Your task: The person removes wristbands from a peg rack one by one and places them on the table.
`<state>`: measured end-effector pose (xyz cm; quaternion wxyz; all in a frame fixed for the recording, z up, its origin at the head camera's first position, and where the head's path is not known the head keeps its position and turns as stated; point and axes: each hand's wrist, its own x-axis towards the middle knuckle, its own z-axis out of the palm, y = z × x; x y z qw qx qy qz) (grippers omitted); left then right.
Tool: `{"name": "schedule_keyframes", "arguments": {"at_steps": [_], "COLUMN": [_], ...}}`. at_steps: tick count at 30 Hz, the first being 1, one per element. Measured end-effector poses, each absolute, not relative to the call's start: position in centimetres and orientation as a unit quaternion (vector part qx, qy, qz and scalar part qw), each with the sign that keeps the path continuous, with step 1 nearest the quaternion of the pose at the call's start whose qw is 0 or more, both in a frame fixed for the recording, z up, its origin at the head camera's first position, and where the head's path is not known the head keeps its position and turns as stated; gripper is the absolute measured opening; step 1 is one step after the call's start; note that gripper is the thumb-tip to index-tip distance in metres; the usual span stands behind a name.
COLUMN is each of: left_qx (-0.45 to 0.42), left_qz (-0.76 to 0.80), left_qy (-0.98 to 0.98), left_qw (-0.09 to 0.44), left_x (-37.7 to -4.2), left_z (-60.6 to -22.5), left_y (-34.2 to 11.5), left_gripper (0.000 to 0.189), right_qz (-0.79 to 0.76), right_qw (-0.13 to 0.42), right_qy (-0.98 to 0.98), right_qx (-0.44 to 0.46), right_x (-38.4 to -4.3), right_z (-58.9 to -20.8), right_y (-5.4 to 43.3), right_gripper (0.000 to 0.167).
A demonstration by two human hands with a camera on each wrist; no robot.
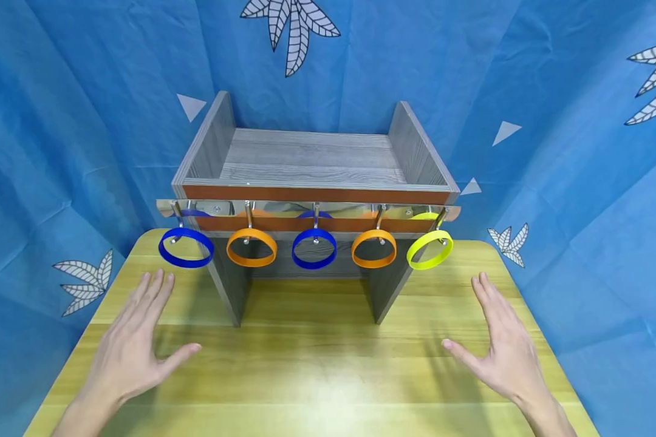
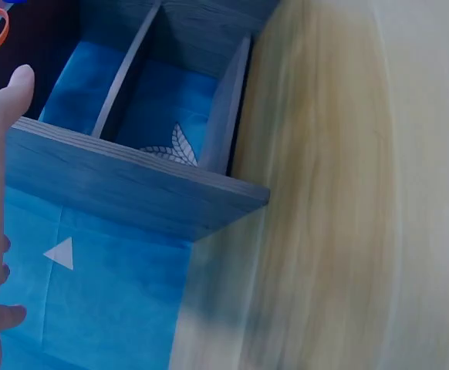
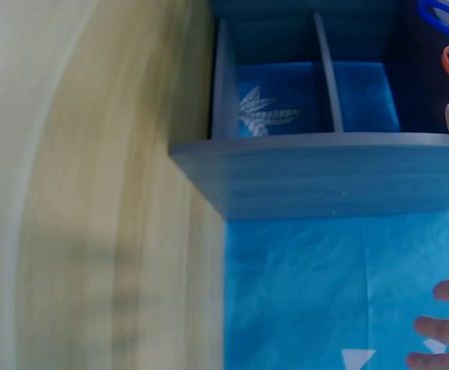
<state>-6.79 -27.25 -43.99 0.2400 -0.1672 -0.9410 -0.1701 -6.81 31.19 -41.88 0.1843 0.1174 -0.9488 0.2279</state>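
Observation:
Several coloured rings hang from the hooks of a shiny metal rail on the front of a grey wooden shelf. From left to right they are a blue ring, an orange ring, a second blue ring, a second orange ring and a yellow ring. My left hand is held over the table at the left, fingers straight and thumb spread, nearest the left blue ring. On the right, my right hand has its fingers extended, below the yellow ring. Neither hand touches anything.
The shelf stands on a light wooden table, near its back edge. Blue curtains printed with white leaves and triangles surround the table at the back and sides. In the left wrist view, the shelf's side panel is close to the left hand.

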Motion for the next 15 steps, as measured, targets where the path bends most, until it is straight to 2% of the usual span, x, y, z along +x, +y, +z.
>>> {"name": "schedule_keyframes", "arguments": {"at_steps": [7, 15], "left_qx": [-0.15, -0.18], "left_qz": [-0.297, -0.449], "left_qy": [-0.901, -0.824], "left_qw": [0.28, 0.295], "left_x": [-7.6, -8.7], "left_z": [-44.3, -44.3], "left_y": [-26.5, -25.2], "left_gripper": [0.11, 0.102], "right_qz": [0.339, 0.465], "right_qw": [0.21, 0.225], "right_qy": [-0.907, -0.834], "right_qx": [0.137, 0.194], "right_x": [-7.3, -7.9], "right_z": [-41.0, -40.0], "right_y": [30.4, 29.5], "right_gripper": [0.109, 0.087]}}
